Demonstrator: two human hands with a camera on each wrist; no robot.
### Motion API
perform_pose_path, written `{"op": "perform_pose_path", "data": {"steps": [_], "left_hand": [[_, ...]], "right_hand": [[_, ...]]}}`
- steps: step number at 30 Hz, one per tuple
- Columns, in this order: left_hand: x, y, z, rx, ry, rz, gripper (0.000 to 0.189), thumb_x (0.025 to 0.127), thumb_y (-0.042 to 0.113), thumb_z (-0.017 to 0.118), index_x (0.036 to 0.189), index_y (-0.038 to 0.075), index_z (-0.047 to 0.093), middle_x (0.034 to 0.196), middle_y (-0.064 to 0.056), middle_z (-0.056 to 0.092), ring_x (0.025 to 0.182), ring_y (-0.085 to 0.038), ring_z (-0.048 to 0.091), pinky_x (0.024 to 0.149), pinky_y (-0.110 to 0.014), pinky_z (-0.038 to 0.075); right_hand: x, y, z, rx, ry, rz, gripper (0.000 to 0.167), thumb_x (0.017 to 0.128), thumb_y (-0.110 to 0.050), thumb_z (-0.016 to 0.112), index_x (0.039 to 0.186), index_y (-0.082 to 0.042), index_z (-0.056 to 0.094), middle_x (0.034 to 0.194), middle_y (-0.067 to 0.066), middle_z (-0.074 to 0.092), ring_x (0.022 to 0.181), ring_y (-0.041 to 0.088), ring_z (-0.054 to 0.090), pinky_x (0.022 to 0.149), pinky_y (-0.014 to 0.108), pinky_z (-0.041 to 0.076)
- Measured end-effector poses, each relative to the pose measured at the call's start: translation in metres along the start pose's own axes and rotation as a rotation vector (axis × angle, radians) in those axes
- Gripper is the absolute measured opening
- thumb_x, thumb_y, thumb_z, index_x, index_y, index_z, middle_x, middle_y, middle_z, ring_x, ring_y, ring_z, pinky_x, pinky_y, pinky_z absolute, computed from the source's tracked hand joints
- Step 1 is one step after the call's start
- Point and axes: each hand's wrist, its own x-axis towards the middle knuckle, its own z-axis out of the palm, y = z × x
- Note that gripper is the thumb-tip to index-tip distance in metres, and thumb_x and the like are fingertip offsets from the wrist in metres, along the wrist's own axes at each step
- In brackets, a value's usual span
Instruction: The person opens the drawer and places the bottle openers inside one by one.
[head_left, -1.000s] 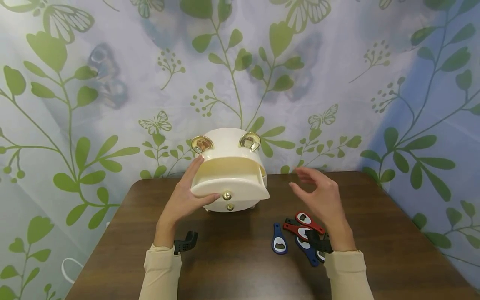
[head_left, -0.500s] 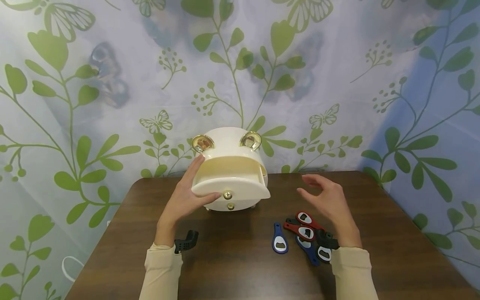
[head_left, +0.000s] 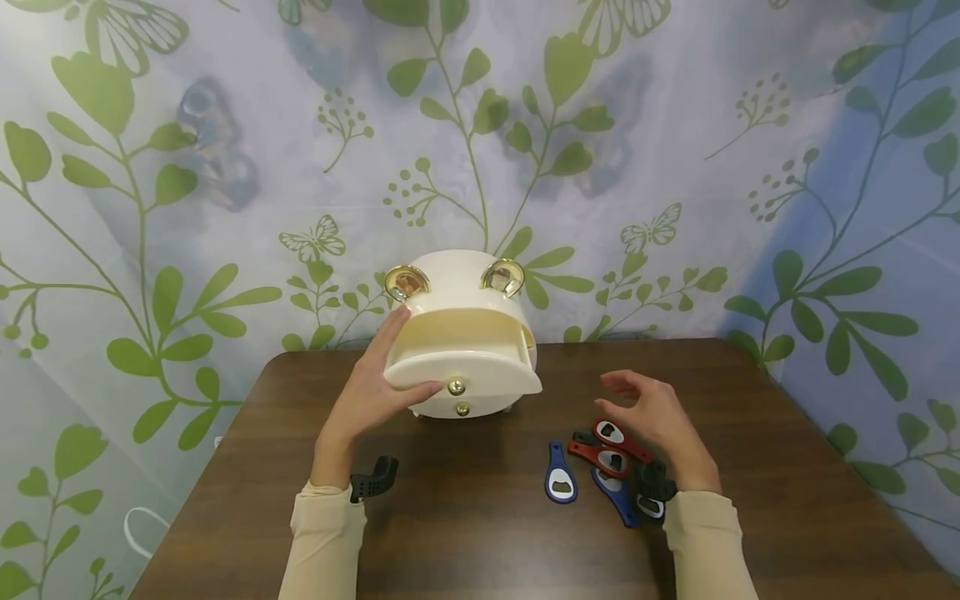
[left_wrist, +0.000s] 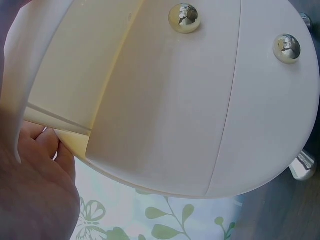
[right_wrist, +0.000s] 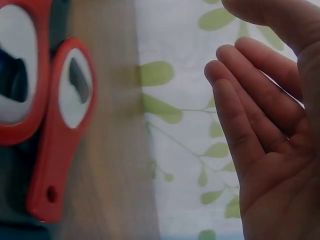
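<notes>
A cream mini drawer cabinet point(head_left: 461, 271) with gold trim stands at the back of the table, its upper drawer point(head_left: 480, 372) pulled out. No contents show in the visible part. My left hand point(head_left: 367, 396) holds the cabinet's left side, thumb across the drawer front beside the gold knob point(head_left: 456, 386); in the left wrist view its fingers reach around the side. My right hand point(head_left: 656, 417) hovers near a pile of bottle openers, fingers loosely bent and holding nothing. Two red bottle openers point(right_wrist: 50, 165) lie close by in the right wrist view.
A blue bottle opener point(head_left: 559, 487) lies apart, left of the pile. The pile also has another blue opener point(head_left: 618, 502) and a dark one point(head_left: 651, 507), partly covered by the wrist camera. A leaf-patterned cloth point(head_left: 660, 150) hangs behind the brown table point(head_left: 465, 533).
My right hand first shifts slightly right, then lowers toward the bottle openers. The left hand stays on the cabinet, and the drawer remains out.
</notes>
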Motion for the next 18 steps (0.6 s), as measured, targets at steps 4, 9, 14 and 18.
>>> {"op": "perform_pose_path", "data": {"steps": [4,9,14,18], "left_hand": [[0.0,0.0,0.0,-0.003,0.003,-0.003,0.11,0.077,0.043,0.091,0.164,0.038,0.024,0.169,0.02,0.018,0.158,-0.015,0.018,0.122,-0.059,0.026],[0.0,-0.001,0.0,-0.007,0.006,0.002,0.109,0.077,0.042,0.091,0.164,0.038,0.025,0.169,0.019,0.018,0.158,-0.015,0.018,0.122,-0.059,0.026],[0.0,-0.002,0.0,0.003,0.003,0.002,0.109,0.077,0.043,0.091,0.163,0.038,0.024,0.169,0.019,0.018,0.158,-0.015,0.018,0.121,-0.059,0.026],[0.0,-0.003,0.0,0.004,0.002,0.001,0.109,0.077,0.043,0.091,0.163,0.038,0.024,0.169,0.02,0.018,0.158,-0.015,0.018,0.121,-0.06,0.026]], "right_hand": [[0.002,0.011,0.005,-0.009,-0.052,0.001,0.048,0.093,-0.027,0.078,0.134,-0.006,0.065,0.131,0.017,0.068,0.122,0.041,0.063,0.1,0.059,0.051],[0.003,0.021,0.009,0.002,-0.104,0.023,0.051,0.092,-0.029,0.08,0.133,-0.003,0.065,0.131,0.018,0.068,0.121,0.039,0.064,0.101,0.056,0.052],[0.002,0.026,0.011,0.008,-0.161,0.064,0.054,0.091,-0.03,0.081,0.133,-0.001,0.064,0.127,0.02,0.069,0.114,0.037,0.067,0.097,0.055,0.054],[0.001,0.028,0.011,-0.001,-0.205,0.095,0.055,0.09,-0.032,0.081,0.133,-0.001,0.064,0.125,0.02,0.069,0.11,0.036,0.067,0.095,0.055,0.055]]}}
